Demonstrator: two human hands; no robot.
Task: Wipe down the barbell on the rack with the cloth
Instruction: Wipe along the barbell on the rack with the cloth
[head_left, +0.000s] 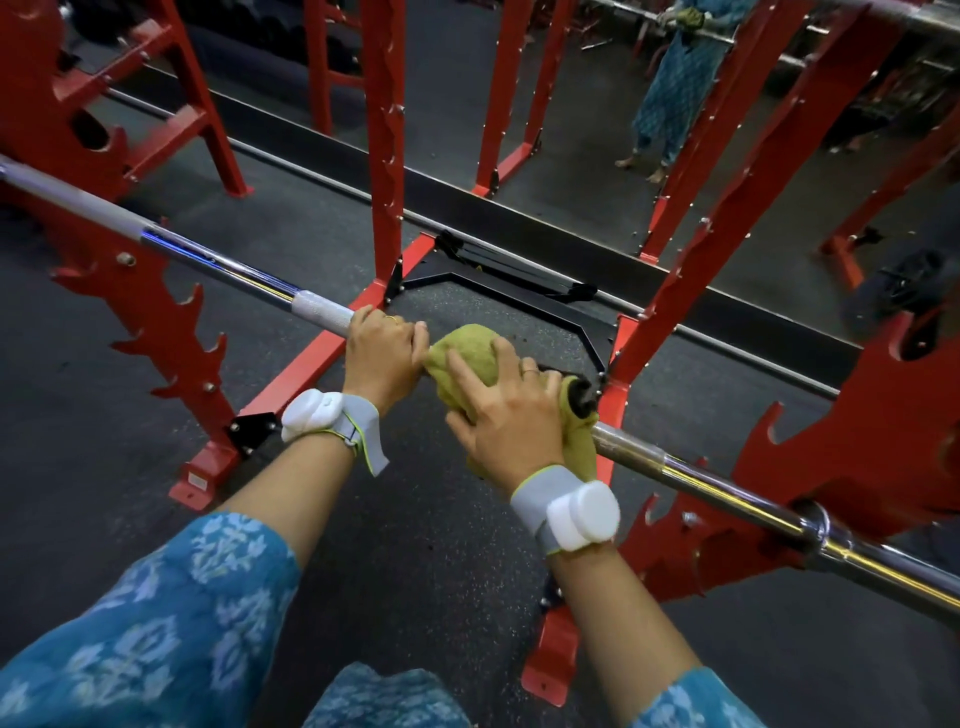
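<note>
A chrome barbell (218, 262) runs from upper left to lower right across the red rack (150, 317). A yellow-green cloth (470, 353) is wrapped round the bar's middle. My left hand (382, 356) grips the bare bar just left of the cloth, fingers curled over it. My right hand (501, 415) holds the cloth around the bar, fingers spread over the fabric. The stretch of bar under the cloth and both hands is hidden. The bar's right part (717, 488) passes into the rack's right hook plate (852, 467).
Red uprights (385, 156) stand beyond the bar, with a black base frame (519, 306) on the dark rubber floor. A mirror along the back wall reflects a person (675, 88) and more rack. A black weight plate (898, 291) hangs at the right.
</note>
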